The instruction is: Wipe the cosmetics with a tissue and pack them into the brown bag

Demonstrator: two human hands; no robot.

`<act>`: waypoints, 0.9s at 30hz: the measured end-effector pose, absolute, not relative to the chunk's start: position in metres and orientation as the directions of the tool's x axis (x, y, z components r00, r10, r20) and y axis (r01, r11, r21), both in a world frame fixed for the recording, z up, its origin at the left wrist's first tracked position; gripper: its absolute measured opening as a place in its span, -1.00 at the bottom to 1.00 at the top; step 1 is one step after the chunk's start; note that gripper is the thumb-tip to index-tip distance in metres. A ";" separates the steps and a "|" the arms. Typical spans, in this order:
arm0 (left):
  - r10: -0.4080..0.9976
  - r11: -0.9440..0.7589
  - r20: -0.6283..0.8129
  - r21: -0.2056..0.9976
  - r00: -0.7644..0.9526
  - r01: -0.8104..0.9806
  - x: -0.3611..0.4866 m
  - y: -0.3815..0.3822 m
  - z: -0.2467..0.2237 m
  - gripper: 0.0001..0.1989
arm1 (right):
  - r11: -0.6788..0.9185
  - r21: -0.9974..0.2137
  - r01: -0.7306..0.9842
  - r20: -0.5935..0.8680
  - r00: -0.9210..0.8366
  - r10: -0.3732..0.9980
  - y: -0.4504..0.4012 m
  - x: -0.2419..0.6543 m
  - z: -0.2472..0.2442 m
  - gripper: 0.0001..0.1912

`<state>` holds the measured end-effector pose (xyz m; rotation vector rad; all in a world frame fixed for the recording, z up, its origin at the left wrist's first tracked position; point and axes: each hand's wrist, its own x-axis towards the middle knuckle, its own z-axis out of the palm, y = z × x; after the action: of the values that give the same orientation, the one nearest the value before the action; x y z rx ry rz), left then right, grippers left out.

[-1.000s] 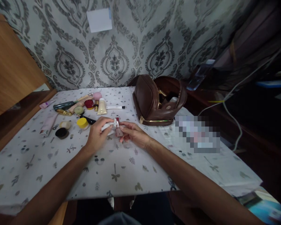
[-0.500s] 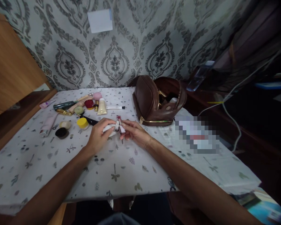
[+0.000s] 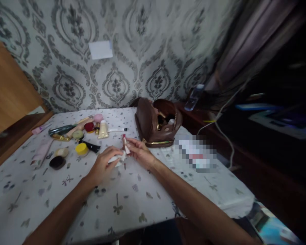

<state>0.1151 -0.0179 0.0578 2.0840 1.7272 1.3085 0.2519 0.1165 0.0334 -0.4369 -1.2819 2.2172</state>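
Observation:
My left hand (image 3: 103, 165) is closed around a crumpled white tissue (image 3: 119, 160), part of which hides under the fingers. Between the thumb and fingers of my right hand (image 3: 142, 153) stands a lipstick (image 3: 126, 146), nearly upright, with a pink-red tip and a pale body. The tissue sits just left of the lipstick's lower part; whether they touch I cannot tell. Beyond my left hand lie a yellow-lidded jar (image 3: 81, 148) and a black tube (image 3: 92, 146). A cream tube (image 3: 103, 130) and a white pen-like stick (image 3: 117, 129) are farther back.
An unzipped brown bag (image 3: 150, 126) with items inside stands right of the cosmetics. A black-lidded jar (image 3: 57, 162), a pink tube (image 3: 42, 153) and a red jar (image 3: 89, 127) lie on the left. A blurred-out item (image 3: 196, 153) is on the patterned tablecloth (image 3: 135, 204), near a white cable (image 3: 225, 139).
The lipstick and tissue have moved slightly apart, and the lipstick's coloured tip shows more clearly. The camera view has tilted up and shifted right.

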 end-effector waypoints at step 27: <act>0.817 -0.356 0.570 0.383 0.086 0.852 0.105 -0.010 0.038 -0.72 | 0.563 0.155 0.812 0.119 -0.581 0.805 0.295 0.263 0.180 -0.70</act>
<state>0.1048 -0.0103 0.0378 2.3489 1.8083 1.1760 0.2628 0.2951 0.1802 -1.4214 -2.7459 -0.3005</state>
